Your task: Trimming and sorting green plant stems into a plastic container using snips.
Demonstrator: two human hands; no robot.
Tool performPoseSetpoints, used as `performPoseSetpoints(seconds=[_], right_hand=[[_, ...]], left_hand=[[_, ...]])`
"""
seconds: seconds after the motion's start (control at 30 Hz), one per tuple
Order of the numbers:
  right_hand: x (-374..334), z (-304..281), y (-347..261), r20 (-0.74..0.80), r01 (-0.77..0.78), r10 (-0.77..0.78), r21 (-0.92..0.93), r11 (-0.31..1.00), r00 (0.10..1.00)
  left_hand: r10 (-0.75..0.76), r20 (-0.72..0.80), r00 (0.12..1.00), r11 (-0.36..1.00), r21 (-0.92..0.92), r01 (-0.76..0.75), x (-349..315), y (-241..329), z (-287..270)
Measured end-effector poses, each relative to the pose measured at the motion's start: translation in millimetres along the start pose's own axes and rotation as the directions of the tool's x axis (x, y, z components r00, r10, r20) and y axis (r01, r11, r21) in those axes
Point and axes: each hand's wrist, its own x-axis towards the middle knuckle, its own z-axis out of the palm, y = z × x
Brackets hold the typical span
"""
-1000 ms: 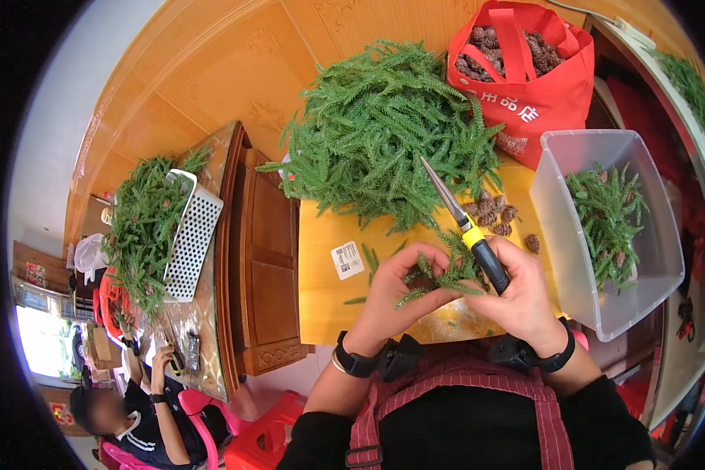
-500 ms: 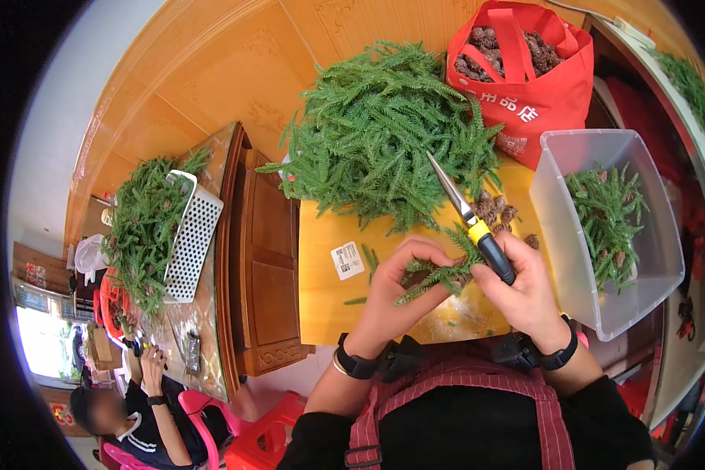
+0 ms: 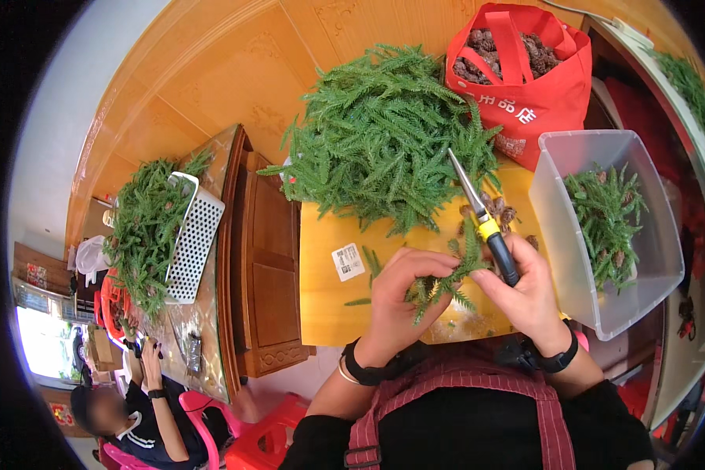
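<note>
My left hand (image 3: 403, 296) is closed round a green fir sprig (image 3: 440, 283), its leafy ends sticking out between and below the fingers. My right hand (image 3: 525, 291) grips long-nose pliers (image 3: 489, 229) with black and yellow handles, jaws pointing up and away. The right thumb meets the sprig beside the left fingertips. Behind the hands rises a large heap of fir sprigs (image 3: 392, 133). Several pine cones (image 3: 500, 210) lie on the yellow tabletop (image 3: 329, 313), partly behind the pliers.
A clear plastic bin (image 3: 552, 204) at right holds sprigs with cones. Behind it stands a red bag (image 3: 552, 102) full of pine cones. A white label (image 3: 348, 262) lies at left. Farther left, a co-worker (image 3: 133, 415) sits by a table with a white basket (image 3: 197, 243) and sprigs.
The sprig has turned in my fingers, one end now pointing more upright. The pliers have shifted slightly right. My left hand has turned a little.
</note>
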Motion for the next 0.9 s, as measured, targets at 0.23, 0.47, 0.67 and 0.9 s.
performPoseSetpoints(seconds=[0.23, 0.47, 0.67, 0.9], right_hand=[[-14.1, -36.5, -0.5, 0.045, 0.223, -0.218, -0.131, 0.966, 0.975], [-26.8, -41.4, -4.7, 0.210, 0.355, -0.295, -0.361, 0.862, 0.932], [-24.0, -34.7, -5.0, 0.195, 0.360, -0.305, -0.397, 0.845, 0.932], [-23.5, -32.5, -1.9, 0.221, 0.380, -0.315, -0.396, 0.836, 0.923]], left_hand=[[0.088, -0.042, 0.995, 0.983, 0.164, -0.080, 5.5, 2.6, -18.6], [0.079, -0.071, 0.994, 0.986, 0.150, -0.067, 10.6, 8.7, -26.8], [0.047, -0.069, 0.997, 0.993, 0.107, -0.040, 8.3, 8.7, -30.5], [0.040, -0.006, 0.999, 0.996, 0.074, -0.040, 7.8, 9.0, -34.8]])
